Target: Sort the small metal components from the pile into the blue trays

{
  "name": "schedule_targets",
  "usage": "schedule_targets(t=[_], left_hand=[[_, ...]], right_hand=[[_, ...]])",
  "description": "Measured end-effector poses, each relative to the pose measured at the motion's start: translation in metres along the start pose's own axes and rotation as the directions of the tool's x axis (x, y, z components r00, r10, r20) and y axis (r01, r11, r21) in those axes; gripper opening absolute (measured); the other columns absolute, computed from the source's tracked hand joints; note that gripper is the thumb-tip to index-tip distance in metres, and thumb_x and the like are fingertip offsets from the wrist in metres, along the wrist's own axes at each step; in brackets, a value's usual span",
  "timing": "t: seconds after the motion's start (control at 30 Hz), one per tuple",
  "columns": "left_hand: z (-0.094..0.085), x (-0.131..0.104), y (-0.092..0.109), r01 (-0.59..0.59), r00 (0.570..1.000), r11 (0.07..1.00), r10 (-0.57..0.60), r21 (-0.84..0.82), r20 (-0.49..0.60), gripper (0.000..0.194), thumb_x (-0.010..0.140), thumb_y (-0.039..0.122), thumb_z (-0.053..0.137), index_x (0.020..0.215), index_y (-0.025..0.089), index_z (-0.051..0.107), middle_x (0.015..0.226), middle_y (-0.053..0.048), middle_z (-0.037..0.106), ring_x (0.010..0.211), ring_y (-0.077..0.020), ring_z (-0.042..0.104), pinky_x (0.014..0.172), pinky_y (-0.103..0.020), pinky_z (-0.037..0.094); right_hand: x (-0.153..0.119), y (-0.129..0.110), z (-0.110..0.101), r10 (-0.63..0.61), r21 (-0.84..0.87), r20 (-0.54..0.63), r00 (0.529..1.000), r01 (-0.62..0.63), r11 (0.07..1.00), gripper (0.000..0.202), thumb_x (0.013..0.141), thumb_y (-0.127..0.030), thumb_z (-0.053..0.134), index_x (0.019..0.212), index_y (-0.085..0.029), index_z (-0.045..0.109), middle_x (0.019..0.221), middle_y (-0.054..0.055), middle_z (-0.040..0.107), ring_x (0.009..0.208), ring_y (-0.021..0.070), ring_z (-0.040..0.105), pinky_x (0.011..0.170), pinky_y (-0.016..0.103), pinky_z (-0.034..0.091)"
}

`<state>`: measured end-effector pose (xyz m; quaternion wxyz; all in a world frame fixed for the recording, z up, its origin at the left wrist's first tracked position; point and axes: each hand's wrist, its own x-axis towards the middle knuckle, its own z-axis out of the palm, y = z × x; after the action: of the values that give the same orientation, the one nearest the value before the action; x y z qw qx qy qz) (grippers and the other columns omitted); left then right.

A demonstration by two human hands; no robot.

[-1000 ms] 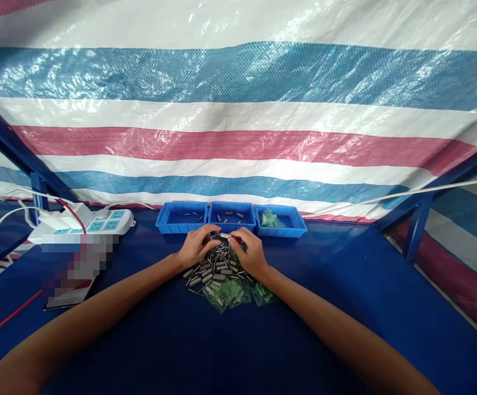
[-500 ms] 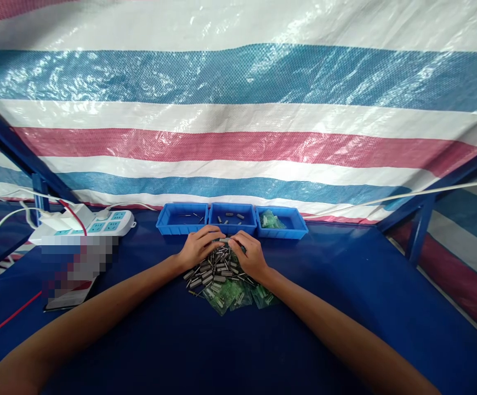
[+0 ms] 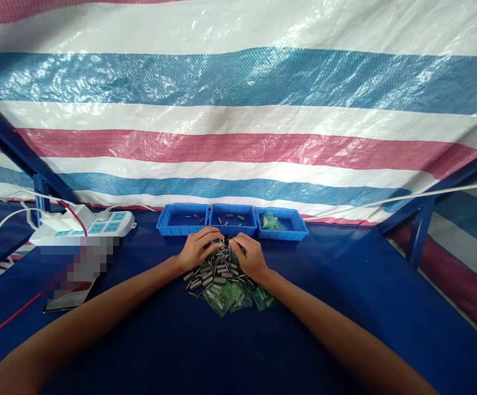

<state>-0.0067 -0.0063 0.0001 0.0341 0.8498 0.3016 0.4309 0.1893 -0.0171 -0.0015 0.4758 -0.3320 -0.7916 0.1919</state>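
Behind the pile, my left hand point(image 3: 199, 248) pinches a small grey metal cylinder point(image 3: 221, 240), its round, hollow-looking end turned toward me. My right hand point(image 3: 250, 257) is close beside it, thumb and fingers drawn together near the cylinder; whatever is between those fingertips is too small to make out. Below both hands lies a mixed pile of grey metal cylinders point(image 3: 219, 280) and thin metal pins point(image 3: 223, 255). Along its near side are green-tinted clear bags point(image 3: 240, 299) with small parts inside.
Behind the hands stand three blue trays: the left tray point(image 3: 183, 230) holds a few pins, the middle tray point(image 3: 233, 230) several cylinders, the right tray point(image 3: 290, 233) green bags. A white power strip point(image 3: 119, 225) with cables is at left, near a blurred flat item point(image 3: 72, 299).
The grey cylinder, lying crosswise between both hands' fingertips before, has turned so its end faces me, in my left fingers. My right fingertips have drawn slightly away from it.
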Motion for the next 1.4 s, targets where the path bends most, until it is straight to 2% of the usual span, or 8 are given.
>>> schedule_targets(t=[0.27,0.5,0.67,0.83,1.07,1.13,1.27,1.4], left_hand=[[0.001,-0.001,0.000,0.033,0.999,0.998,-0.032,-0.047,0.023,0.019,0.089,0.026,0.056,0.105,0.015,0.059,0.096,-0.007,0.068,0.061,-0.0071,0.058,0.057,-0.018,0.047],[0.002,-0.004,-0.005,0.002,1.000,1.000,-0.002,-0.028,0.026,0.023,0.094,0.024,0.047,0.113,0.017,0.058,0.093,-0.006,0.068,0.083,-0.0130,0.064,0.069,-0.021,0.050],[0.005,-0.007,-0.010,0.024,1.000,1.000,-0.025,-0.010,-0.012,0.024,0.095,0.031,0.045,0.111,0.016,0.054,0.078,-0.002,0.068,0.062,-0.0096,0.063,0.056,-0.017,0.046],[0.009,-0.011,-0.014,0.003,0.999,1.000,-0.003,-0.014,0.038,0.026,0.095,0.035,0.044,0.111,0.016,0.052,0.081,-0.002,0.069,0.062,-0.0096,0.064,0.058,-0.017,0.046],[0.004,-0.007,-0.009,0.067,0.991,0.998,-0.068,0.005,0.116,0.033,0.093,0.038,0.046,0.118,0.017,0.052,0.084,-0.003,0.067,0.059,-0.0087,0.060,0.059,-0.019,0.047],[0.004,-0.004,-0.007,0.058,0.993,0.998,-0.059,0.012,0.104,0.030,0.092,0.035,0.050,0.116,0.017,0.054,0.091,-0.005,0.067,0.064,-0.0092,0.061,0.059,-0.019,0.047],[0.004,-0.002,-0.006,-0.007,1.000,1.000,0.007,0.000,0.027,0.023,0.091,0.029,0.053,0.110,0.016,0.059,0.098,-0.009,0.066,0.087,-0.0143,0.064,0.068,-0.021,0.050],[0.004,-0.002,-0.007,-0.027,1.000,1.000,0.027,0.003,0.003,0.022,0.091,0.027,0.053,0.108,0.016,0.060,0.096,-0.009,0.066,0.087,-0.0148,0.064,0.071,-0.023,0.052]], right_hand=[[0.001,-0.001,-0.001,0.003,0.006,-0.039,0.999,-0.003,1.000,0.029,0.096,-0.026,0.039,0.075,-0.018,0.058,0.071,0.004,0.056,0.067,0.0150,0.055,0.064,0.028,0.042],[0.001,-0.001,-0.002,0.012,0.011,-0.047,0.999,-0.011,1.000,0.028,0.096,-0.027,0.040,0.079,-0.018,0.060,0.074,0.004,0.057,0.069,0.0156,0.056,0.066,0.028,0.044],[0.000,0.002,0.001,-0.002,0.004,0.027,1.000,0.002,1.000,0.019,0.092,-0.033,0.050,0.097,-0.018,0.061,0.073,0.003,0.054,0.063,0.0148,0.053,0.060,0.027,0.044],[-0.002,0.005,0.003,-0.032,0.021,0.064,0.997,0.031,0.999,0.018,0.091,-0.033,0.052,0.097,-0.018,0.061,0.080,0.005,0.056,0.066,0.0147,0.054,0.062,0.027,0.045],[-0.001,0.000,0.000,-0.029,-0.014,-0.037,0.999,0.029,0.999,0.019,0.093,-0.031,0.047,0.093,-0.018,0.060,0.073,0.003,0.054,0.065,0.0149,0.052,0.061,0.027,0.044],[0.000,0.000,-0.001,-0.011,-0.008,-0.071,0.997,0.011,1.000,0.018,0.093,-0.030,0.047,0.092,-0.018,0.060,0.071,0.003,0.052,0.064,0.0147,0.051,0.061,0.027,0.043],[0.000,0.000,-0.001,0.003,-0.001,-0.063,0.998,-0.003,1.000,0.018,0.093,-0.030,0.048,0.090,-0.018,0.060,0.070,0.002,0.051,0.064,0.0147,0.050,0.061,0.027,0.042],[0.000,0.000,-0.001,0.010,-0.023,-0.022,1.000,-0.010,1.000,0.022,0.094,-0.032,0.046,0.084,-0.018,0.059,0.070,0.002,0.051,0.062,0.0144,0.049,0.060,0.027,0.040]])
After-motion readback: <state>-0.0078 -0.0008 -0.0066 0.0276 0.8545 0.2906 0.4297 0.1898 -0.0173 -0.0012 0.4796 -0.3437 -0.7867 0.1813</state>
